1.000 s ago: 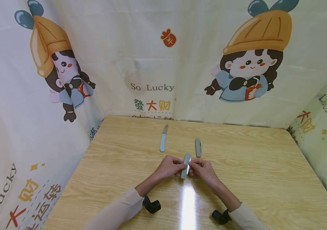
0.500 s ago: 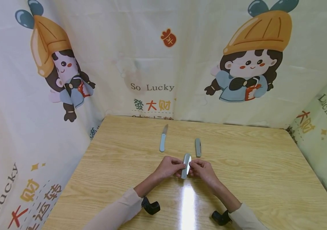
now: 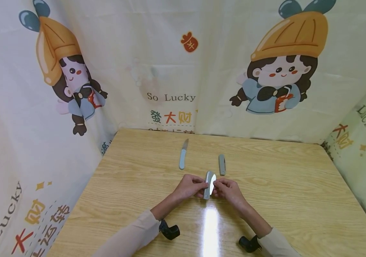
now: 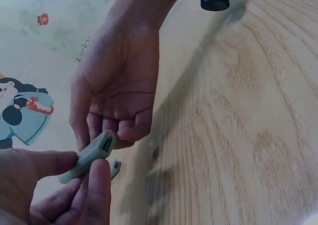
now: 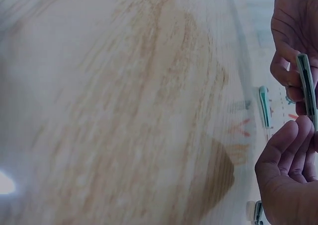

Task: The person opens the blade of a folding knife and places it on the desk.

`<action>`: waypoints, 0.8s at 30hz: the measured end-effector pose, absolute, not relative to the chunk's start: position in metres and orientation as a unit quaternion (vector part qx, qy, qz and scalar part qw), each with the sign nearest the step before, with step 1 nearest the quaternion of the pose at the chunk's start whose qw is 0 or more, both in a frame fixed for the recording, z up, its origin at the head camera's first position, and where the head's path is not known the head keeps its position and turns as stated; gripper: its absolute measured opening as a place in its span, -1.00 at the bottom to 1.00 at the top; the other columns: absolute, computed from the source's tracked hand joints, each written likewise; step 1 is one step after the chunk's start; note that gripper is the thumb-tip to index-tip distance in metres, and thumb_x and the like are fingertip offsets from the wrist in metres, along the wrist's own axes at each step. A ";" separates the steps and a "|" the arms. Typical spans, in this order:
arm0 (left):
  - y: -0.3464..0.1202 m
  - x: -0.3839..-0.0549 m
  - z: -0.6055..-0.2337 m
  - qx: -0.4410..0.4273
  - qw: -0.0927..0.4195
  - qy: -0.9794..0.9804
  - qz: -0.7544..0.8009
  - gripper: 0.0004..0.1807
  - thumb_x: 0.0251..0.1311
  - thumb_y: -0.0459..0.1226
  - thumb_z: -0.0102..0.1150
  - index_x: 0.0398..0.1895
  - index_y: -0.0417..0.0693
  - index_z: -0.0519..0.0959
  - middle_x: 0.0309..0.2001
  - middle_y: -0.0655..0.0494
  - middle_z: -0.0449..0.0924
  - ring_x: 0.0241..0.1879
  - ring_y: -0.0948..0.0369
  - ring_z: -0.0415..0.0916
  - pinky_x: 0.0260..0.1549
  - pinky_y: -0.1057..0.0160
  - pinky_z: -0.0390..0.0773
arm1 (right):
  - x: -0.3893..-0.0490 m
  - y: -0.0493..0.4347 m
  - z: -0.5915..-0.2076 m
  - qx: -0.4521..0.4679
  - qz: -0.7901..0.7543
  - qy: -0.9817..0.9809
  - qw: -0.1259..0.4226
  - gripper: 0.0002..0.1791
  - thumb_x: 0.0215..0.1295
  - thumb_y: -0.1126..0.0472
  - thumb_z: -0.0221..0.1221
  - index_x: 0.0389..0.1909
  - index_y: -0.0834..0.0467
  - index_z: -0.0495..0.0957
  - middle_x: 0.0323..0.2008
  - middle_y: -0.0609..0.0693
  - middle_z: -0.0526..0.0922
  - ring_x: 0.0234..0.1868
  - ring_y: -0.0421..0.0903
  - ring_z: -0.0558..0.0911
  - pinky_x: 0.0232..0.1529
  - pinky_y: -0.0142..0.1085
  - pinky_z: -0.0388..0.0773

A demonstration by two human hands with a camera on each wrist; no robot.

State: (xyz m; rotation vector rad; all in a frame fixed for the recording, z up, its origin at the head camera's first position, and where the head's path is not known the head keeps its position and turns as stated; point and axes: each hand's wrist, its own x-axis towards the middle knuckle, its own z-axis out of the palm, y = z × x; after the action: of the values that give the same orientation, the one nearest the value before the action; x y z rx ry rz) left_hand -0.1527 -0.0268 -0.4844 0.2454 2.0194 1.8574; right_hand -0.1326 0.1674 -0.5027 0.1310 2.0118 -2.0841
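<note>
Over the middle of the wooden table [image 3: 282, 192] my two hands hold a small grey-green folding knife [image 3: 207, 185]. My left hand [image 3: 201, 186] grips its handle from the left. My right hand [image 3: 217, 185] pinches the shiny blade [image 3: 213, 179], which stands partly out of the handle. In the left wrist view the handle [image 4: 89, 155] sits between my left fingers [image 4: 94, 190] and the right hand [image 4: 119, 101]. The right wrist view shows the knife [image 5: 307, 86] edge-on between both hands.
Two more knives lie farther back on the table: one with its blade out [image 3: 182, 154] at the left and a folded one [image 3: 222, 164] at the right. Printed cloth walls [image 3: 170, 71] close in the back and sides.
The blade has swung a little farther out of the handle. Both hands have stayed almost where they were.
</note>
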 end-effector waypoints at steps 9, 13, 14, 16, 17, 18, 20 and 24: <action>-0.025 -0.152 -0.486 0.073 0.198 0.709 0.673 -0.79 0.31 -0.41 0.30 -0.13 -0.47 0.68 -0.32 -0.15 0.72 -0.42 0.12 0.69 -0.44 0.20 0.71 | -0.131 0.171 -0.501 0.031 -0.715 0.687 0.125 -0.73 0.54 0.26 0.12 -0.09 0.47 0.52 -0.37 0.09 0.62 -0.32 -0.16 0.62 -0.23 -0.31 0.65; -0.024 -0.152 -0.484 0.073 0.196 0.709 0.673 -0.79 0.31 -0.41 0.31 -0.13 -0.46 0.68 -0.33 -0.15 0.72 -0.42 0.12 0.69 -0.44 0.19 0.71 | -0.131 0.171 -0.499 0.038 -0.716 0.686 0.124 -0.73 0.54 0.26 0.12 -0.08 0.46 0.53 -0.36 0.09 0.62 -0.32 -0.15 0.62 -0.23 -0.30 0.65; -0.024 -0.152 -0.483 0.073 0.196 0.710 0.672 -0.79 0.31 -0.41 0.31 -0.12 -0.46 0.68 -0.33 -0.15 0.72 -0.42 0.11 0.69 -0.44 0.18 0.71 | -0.131 0.171 -0.499 0.039 -0.716 0.686 0.124 -0.73 0.54 0.26 0.13 -0.08 0.46 0.53 -0.36 0.09 0.62 -0.32 -0.15 0.62 -0.23 -0.30 0.65; -0.024 -0.152 -0.483 0.072 0.195 0.710 0.673 -0.79 0.31 -0.41 0.30 -0.12 -0.46 0.68 -0.33 -0.15 0.72 -0.42 0.09 0.69 -0.44 0.17 0.71 | -0.131 0.171 -0.498 0.040 -0.716 0.686 0.124 -0.73 0.54 0.26 0.13 -0.08 0.46 0.53 -0.36 0.09 0.62 -0.32 -0.15 0.61 -0.23 -0.30 0.64; -0.024 -0.152 -0.483 0.071 0.195 0.710 0.673 -0.79 0.31 -0.41 0.30 -0.12 -0.46 0.68 -0.33 -0.15 0.72 -0.41 0.09 0.69 -0.44 0.17 0.71 | -0.131 0.170 -0.498 0.040 -0.715 0.686 0.124 -0.73 0.54 0.26 0.12 -0.08 0.46 0.53 -0.36 0.09 0.62 -0.32 -0.14 0.61 -0.23 -0.31 0.64; -0.024 -0.152 -0.482 0.071 0.194 0.710 0.673 -0.79 0.32 -0.41 0.30 -0.11 -0.46 0.68 -0.32 -0.15 0.72 -0.41 0.08 0.69 -0.44 0.16 0.71 | -0.132 0.170 -0.498 0.041 -0.715 0.687 0.124 -0.73 0.54 0.26 0.12 -0.08 0.46 0.53 -0.36 0.09 0.62 -0.32 -0.14 0.61 -0.22 -0.31 0.64; -0.024 -0.152 -0.483 0.071 0.193 0.709 0.674 -0.79 0.32 -0.41 0.30 -0.11 -0.47 0.67 -0.32 -0.16 0.72 -0.41 0.08 0.69 -0.43 0.16 0.71 | -0.132 0.170 -0.499 0.042 -0.714 0.688 0.123 -0.74 0.54 0.26 0.12 -0.09 0.45 0.53 -0.36 0.09 0.62 -0.32 -0.14 0.61 -0.23 -0.31 0.64; -0.024 -0.153 -0.484 0.067 0.192 0.706 0.678 -0.80 0.31 -0.42 0.30 -0.13 -0.48 0.67 -0.33 -0.15 0.72 -0.44 0.13 0.68 -0.44 0.19 0.71 | -0.133 0.170 -0.500 0.045 -0.713 0.689 0.121 -0.76 0.53 0.28 0.11 -0.11 0.45 0.53 -0.38 0.09 0.62 -0.34 -0.14 0.61 -0.24 -0.32 0.64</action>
State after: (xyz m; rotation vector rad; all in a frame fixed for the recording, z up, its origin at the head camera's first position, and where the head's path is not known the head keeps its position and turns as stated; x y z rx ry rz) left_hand -0.1528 -0.0241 -0.4841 0.1885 1.9815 1.9041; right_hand -0.1327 0.1704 -0.4996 0.1312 2.0136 -2.0815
